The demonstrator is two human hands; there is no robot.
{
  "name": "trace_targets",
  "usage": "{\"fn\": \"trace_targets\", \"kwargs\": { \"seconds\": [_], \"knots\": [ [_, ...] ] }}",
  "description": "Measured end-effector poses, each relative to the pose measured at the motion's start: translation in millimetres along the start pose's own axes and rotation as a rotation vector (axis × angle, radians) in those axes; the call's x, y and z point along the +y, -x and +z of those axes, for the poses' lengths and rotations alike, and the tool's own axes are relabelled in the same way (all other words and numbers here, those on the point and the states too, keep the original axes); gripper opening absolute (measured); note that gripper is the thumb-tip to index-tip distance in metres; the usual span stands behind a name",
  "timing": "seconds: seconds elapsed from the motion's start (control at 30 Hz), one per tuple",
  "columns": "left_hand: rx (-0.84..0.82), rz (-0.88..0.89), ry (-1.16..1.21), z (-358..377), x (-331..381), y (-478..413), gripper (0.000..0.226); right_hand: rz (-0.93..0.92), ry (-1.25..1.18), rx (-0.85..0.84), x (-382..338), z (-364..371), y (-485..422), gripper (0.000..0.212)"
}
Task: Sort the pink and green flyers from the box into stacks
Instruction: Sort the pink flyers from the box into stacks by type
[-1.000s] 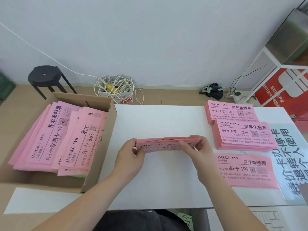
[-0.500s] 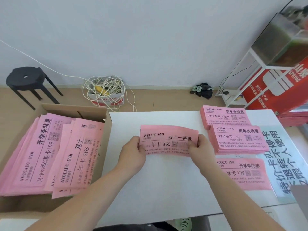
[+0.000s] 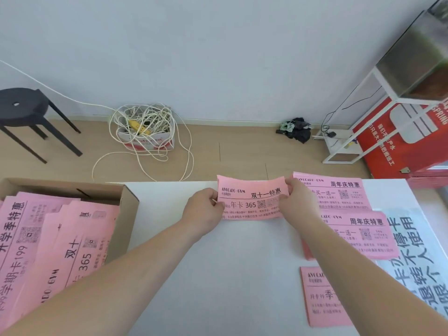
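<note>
The left grip (image 3: pixel 206 212) is pinching the left short edge of the held pink flyer (image 3: pixel 252 197), fingers curled round it; the right grip (image 3: pixel 298 202) is pinching the opposite short edge in the same way; the flyer is spanning the gap between the two grips, printed face turned up, its top edge bowing slightly; whether it is one sheet or a thin bundle is not showing. It is sitting over the far edge of the white tabletop (image 3: pixel 242 275), roughly midway between the cardboard box (image 3: pixel 129 209) and the sorted piles; whether it is touching the tabletop I cannot tell.

The box is standing at the left edge of the tabletop, and the pink flyers in the box (image 3: pixel 60 251) are lying in loose, overlapping heaps, text running sideways. To the right, the far pink stack (image 3: pixel 339 192) is lying just beside the right grip, its left edge hidden behind those fingers; the middle pink stack (image 3: pixel 358 234) is lying nearer the person, overlapping the far one; the near pink flyer (image 3: pixel 320 297) is lying flat, apart from both, partly covered by the right forearm. A white printed sheet (image 3: pixel 417 258) is lying under the right side of the stacks.

On the floor beyond, a black stool (image 3: pixel 24 110) and a tangle of white cable (image 3: pixel 145 127) are standing near the wall.
</note>
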State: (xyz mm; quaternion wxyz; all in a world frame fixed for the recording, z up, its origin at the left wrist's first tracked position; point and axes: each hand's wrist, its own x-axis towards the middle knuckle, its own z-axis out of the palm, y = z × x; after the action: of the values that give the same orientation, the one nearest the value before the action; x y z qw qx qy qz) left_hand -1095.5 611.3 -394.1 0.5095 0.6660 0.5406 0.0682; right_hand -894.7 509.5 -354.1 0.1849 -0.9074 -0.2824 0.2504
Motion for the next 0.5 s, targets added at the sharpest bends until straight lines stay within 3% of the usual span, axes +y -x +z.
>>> {"fn": "trace_targets", "kwargs": {
  "seconds": [0.2, 0.33, 0.43, 0.5],
  "knots": [
    [0.014, 0.052, -0.226, 1, 0, -21, 0.006, -0.028, 0.327, -0.118, -2, 0, -8, 0.038],
    [-0.018, 0.119, -0.530, -10, 4, -21, 0.029, -0.107, 0.594, -0.155, -11, -2, -5, 0.082],
    [-0.014, 0.134, -0.711, -20, 9, -21, 0.047, -0.201, 0.708, -0.142, -16, -6, -10, 0.089],
    [-0.010, 0.250, -0.733, -24, 9, -24, 0.063, -0.273, 0.728, -0.191, -18, -8, -16, 0.105]
  ]
}}
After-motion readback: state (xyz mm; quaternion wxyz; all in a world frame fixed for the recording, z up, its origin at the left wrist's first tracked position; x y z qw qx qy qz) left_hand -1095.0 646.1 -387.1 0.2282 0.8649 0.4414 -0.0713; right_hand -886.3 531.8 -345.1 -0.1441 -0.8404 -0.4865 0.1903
